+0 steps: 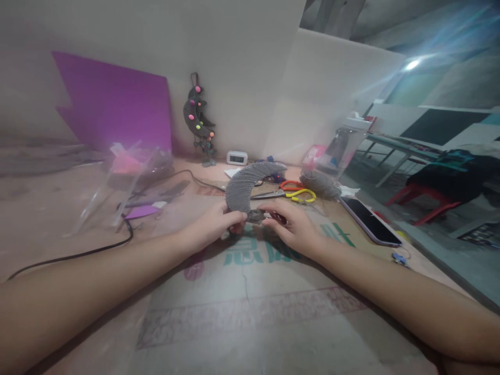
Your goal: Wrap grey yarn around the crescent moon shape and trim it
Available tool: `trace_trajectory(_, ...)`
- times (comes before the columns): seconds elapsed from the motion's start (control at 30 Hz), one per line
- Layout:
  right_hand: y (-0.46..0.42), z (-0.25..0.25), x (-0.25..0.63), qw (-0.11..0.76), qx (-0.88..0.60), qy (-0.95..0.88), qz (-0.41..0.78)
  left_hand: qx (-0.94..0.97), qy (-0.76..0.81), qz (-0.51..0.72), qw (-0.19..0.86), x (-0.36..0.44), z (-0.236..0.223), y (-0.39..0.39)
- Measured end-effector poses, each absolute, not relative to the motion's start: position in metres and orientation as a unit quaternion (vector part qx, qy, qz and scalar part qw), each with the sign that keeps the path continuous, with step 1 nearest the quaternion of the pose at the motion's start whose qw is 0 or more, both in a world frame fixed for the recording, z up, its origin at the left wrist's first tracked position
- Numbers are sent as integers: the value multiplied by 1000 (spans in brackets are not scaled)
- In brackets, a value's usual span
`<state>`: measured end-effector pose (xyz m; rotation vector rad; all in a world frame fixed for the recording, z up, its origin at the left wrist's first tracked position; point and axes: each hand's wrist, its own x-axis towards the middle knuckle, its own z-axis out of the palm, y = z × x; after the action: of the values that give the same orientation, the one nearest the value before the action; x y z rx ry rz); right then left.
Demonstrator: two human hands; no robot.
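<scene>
A crescent [244, 185] wound closely with grey yarn stands up between my two hands, its curve bulging to the left. My left hand [221, 225] is closed on its lower part, thumb lying along the front. At the lower tip, the fingers of my right hand [291, 224] are pinched together on the wound end; whether a loose strand runs between them is too blurred to tell. Just behind the crescent lie scissors [300, 194] with red and yellow handles. A ball of grey yarn [320, 183] rests to their right.
Printed cardboard [242, 317] covers the table under my arms. A phone [369, 221] lies at the right, near the edge. A decorated dark crescent [191, 117] hangs against the wall above a small white clock [237, 158]. At left are a purple sheet [117, 104] and a black cable [78, 255].
</scene>
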<state>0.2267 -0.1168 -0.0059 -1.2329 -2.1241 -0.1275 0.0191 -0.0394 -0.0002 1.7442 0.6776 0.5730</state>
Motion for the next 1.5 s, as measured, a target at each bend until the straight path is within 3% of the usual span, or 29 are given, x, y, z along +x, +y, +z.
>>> trace_trajectory(1.5,-120,-4,225,353,-498,-792,-23,737,277,250,564,21,-4,-39)
